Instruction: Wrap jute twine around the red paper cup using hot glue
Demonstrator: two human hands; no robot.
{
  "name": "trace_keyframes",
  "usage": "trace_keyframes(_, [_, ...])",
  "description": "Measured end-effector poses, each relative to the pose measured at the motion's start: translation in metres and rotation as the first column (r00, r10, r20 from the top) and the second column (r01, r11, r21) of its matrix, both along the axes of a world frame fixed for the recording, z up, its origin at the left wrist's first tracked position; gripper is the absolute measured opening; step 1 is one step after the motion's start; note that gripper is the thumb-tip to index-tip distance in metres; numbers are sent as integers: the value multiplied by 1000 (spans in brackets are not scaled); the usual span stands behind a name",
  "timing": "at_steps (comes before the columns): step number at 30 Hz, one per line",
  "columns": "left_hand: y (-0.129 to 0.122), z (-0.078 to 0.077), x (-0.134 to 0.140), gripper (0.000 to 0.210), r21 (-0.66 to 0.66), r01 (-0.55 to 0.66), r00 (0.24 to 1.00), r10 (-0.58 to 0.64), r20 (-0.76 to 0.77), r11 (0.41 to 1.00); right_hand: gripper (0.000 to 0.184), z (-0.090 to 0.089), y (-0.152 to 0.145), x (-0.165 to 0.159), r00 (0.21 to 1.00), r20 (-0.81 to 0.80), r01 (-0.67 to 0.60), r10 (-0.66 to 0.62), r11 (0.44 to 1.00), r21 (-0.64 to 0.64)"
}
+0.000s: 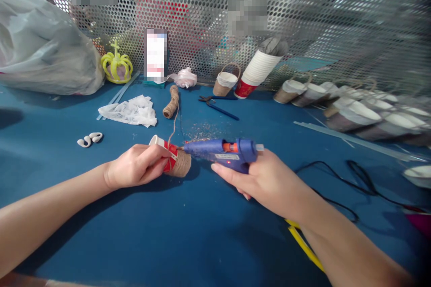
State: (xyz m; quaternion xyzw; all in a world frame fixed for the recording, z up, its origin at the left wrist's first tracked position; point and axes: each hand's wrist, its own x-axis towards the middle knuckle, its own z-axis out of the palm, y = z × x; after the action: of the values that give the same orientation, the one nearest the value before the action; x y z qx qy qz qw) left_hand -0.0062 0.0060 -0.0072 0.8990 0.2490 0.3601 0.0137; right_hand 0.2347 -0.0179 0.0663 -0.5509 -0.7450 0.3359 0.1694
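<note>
My left hand [139, 166] grips a red and white paper cup [168, 154] lying on its side; its lower part is wrapped in brown twine [182, 165]. A strand of twine runs up from the cup to a twine spool [171, 103] farther back. My right hand [266, 179] holds a blue hot glue gun [224, 152], its nozzle touching the wrapped cup at the edge of the twine.
On the blue table [188, 233] lie blue-handled pliers [217, 105], a crumpled plastic wrap [129, 111], two white shells [89, 139], a stack of cups [257, 71], a small basket cup [226, 81], a row of wrapped cups [353, 107] at right, a black cord [357, 179], a yellow crown ornament [116, 66]. A perforated metal screen stands behind.
</note>
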Motion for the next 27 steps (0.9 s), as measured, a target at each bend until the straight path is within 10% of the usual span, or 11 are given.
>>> trace_keyframes(27, [-1,2,3,8,-114,-54,995,62,75,992,23,2,-10,-4,999,26,-34,34,999,3])
